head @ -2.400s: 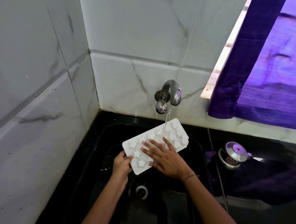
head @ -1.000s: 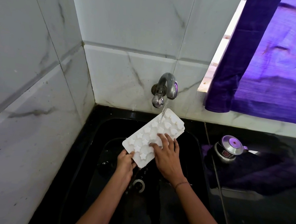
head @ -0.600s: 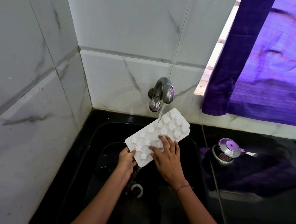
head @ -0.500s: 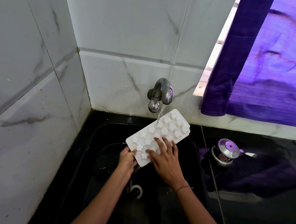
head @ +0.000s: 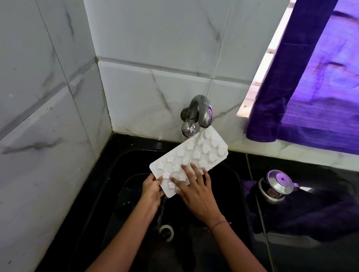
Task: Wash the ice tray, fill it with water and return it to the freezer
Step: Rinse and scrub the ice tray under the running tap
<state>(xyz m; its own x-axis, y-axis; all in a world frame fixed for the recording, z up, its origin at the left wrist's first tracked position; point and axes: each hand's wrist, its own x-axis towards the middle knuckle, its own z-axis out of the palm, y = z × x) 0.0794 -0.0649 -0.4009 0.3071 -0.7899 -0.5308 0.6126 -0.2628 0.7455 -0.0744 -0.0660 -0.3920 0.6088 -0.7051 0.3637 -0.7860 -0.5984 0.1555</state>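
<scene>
Left hand: the left hand (head: 151,188) reaches in from below, its fingers (head: 158,180) clamped on the near lower corner of the ice tray (head: 203,148), thumb on the top face.
Right hand: the right hand (head: 200,195) lies flat on the lower half of the tray; its fingers (head: 194,170) are straight and spread, pressing on the star-shaped cups and grasping nothing. A thin bracelet (head: 220,223) circles the wrist.
Ice tray: white, tilted with its far end raised, held over the black sink (head: 112,173). The far end sits just under the tap (head: 199,110).
Water: a thin stream (head: 196,138) falls from the spout onto the upper cups and drips off the low corner by the left hand, above the drain (head: 166,232).
Bench: the black bench (head: 319,268) to the right carries a steel lidded pot (head: 276,187).
Window: a purple curtain (head: 334,85) hangs at upper right.
Change since 2.4 s ago: the right hand's fingers pointed leftward across the tray's middle; they now point up along it. The left hand keeps the same corner grip, and the tray stays under the stream.
</scene>
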